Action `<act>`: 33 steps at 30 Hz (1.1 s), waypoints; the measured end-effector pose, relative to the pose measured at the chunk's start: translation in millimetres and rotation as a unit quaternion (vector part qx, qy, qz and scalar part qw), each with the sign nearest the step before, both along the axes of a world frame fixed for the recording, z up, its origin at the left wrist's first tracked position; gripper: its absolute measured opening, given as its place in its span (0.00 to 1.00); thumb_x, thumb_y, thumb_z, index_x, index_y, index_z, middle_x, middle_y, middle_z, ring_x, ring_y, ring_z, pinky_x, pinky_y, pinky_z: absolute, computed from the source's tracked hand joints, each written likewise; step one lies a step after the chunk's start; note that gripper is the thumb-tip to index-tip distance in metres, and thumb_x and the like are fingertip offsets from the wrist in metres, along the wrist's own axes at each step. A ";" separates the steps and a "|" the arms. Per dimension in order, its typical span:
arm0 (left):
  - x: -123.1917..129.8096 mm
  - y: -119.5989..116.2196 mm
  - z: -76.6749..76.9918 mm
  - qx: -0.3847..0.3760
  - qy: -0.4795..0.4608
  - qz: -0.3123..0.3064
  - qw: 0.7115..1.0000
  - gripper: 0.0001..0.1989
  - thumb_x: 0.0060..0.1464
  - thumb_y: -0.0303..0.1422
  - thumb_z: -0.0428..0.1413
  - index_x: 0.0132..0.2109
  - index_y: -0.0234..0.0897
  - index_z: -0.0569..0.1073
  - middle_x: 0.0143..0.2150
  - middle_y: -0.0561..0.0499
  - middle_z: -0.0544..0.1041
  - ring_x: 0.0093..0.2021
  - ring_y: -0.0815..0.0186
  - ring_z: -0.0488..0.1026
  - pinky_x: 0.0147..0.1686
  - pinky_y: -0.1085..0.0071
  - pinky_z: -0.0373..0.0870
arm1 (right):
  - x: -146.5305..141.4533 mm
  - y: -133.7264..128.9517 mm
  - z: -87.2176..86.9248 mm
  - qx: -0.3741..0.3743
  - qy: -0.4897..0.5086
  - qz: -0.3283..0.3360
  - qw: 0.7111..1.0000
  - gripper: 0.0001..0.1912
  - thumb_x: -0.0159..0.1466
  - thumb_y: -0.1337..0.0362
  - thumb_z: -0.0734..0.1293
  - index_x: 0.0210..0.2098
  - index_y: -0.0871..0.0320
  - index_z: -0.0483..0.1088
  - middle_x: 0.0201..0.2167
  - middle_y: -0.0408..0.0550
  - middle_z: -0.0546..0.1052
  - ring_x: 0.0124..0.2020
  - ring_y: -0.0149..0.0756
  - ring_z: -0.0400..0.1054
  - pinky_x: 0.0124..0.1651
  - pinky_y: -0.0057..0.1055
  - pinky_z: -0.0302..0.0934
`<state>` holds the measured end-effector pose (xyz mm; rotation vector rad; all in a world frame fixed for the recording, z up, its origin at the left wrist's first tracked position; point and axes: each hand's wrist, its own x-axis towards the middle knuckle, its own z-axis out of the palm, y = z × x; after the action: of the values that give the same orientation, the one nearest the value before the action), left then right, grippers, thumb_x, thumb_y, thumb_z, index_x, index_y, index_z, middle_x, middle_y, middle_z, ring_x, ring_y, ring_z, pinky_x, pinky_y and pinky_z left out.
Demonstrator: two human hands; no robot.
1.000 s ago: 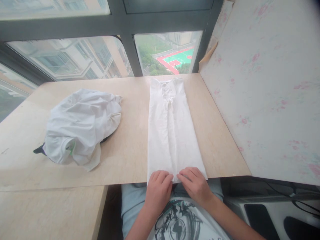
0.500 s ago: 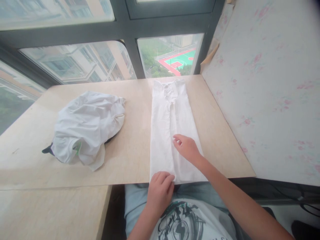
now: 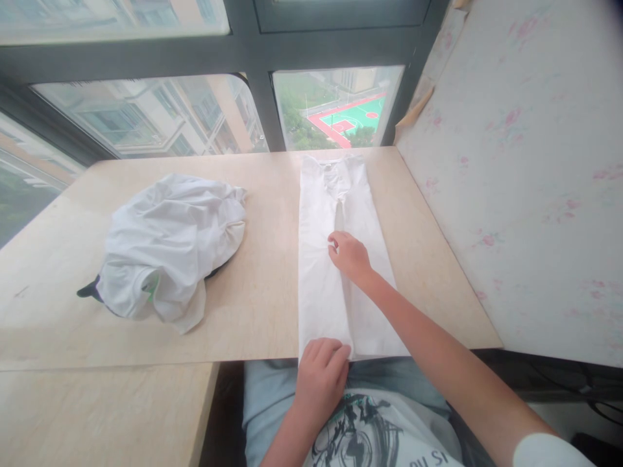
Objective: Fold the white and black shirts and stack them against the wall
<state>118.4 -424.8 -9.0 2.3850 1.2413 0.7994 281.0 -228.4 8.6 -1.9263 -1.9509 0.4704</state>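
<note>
A white shirt [image 3: 318, 285] lies lengthwise on the wooden table, its sides folded in to a long narrow shape and its collar at the far end by the window. At the hem, on the table's near edge, my left hand [image 3: 322, 370] is closed on the fabric. My right hand [image 3: 349, 254] is over the middle of the shirt, its thumb and fingertips pinched on the left fabric edge, beside a narrow gap below the collar.
On the left of the table [image 3: 267, 259] lies a crumpled pile of white clothing [image 3: 170, 240] with dark fabric under it. Windows stand behind the table, and a floral wall [image 3: 525, 188] borders the right side.
My right hand has moved up the shirt toward the collar and now pinches its fabric edge. The gap below the collar looks wider. My left hand has stayed at the hem.
</note>
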 end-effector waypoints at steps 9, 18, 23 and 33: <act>-1.1 0.2 3.9 -0.028 0.057 -0.021 0.998 0.08 0.62 0.23 0.50 0.41 0.39 0.73 0.37 0.48 0.74 0.38 0.61 0.69 0.39 0.62 0.65 | 11.0 -15.3 -9.2 0.088 -0.060 0.049 0.993 0.17 0.68 0.68 0.59 0.55 0.58 0.70 0.52 0.57 0.72 0.54 0.43 0.64 0.51 0.37 0.61; -3.6 -2.5 12.6 -0.047 0.106 -0.040 0.992 0.11 0.57 0.21 0.52 0.45 0.38 0.72 0.45 0.46 0.75 0.45 0.57 0.70 0.43 0.58 0.68 | 17.3 -32.1 -16.1 0.117 -0.068 0.104 0.985 0.23 0.67 0.70 0.60 0.61 0.61 0.65 0.61 0.59 0.68 0.62 0.47 0.59 0.61 0.46 0.58; -19.1 -0.3 16.0 -0.014 0.153 -0.013 0.988 0.21 0.53 0.24 0.58 0.55 0.40 0.70 0.58 0.42 0.72 0.57 0.49 0.67 0.54 0.50 0.66 | 41.4 -89.7 -23.7 0.163 -0.023 0.119 0.979 0.21 0.67 0.67 0.60 0.59 0.60 0.66 0.60 0.57 0.69 0.61 0.45 0.62 0.62 0.47 0.60; -38.6 6.8 -13.2 0.055 0.151 -0.028 0.987 0.21 0.55 0.19 0.52 0.54 0.40 0.73 0.60 0.45 0.72 0.60 0.54 0.66 0.57 0.55 0.64 | 40.6 -123.1 -28.3 0.129 -0.073 0.153 0.977 0.17 0.67 0.66 0.61 0.54 0.60 0.71 0.62 0.55 0.68 0.63 0.49 0.60 0.63 0.49 0.59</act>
<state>79.9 -418.0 -22.3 2.6937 1.2602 0.5143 321.6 -351.4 -19.7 -1.5462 -2.2893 0.1443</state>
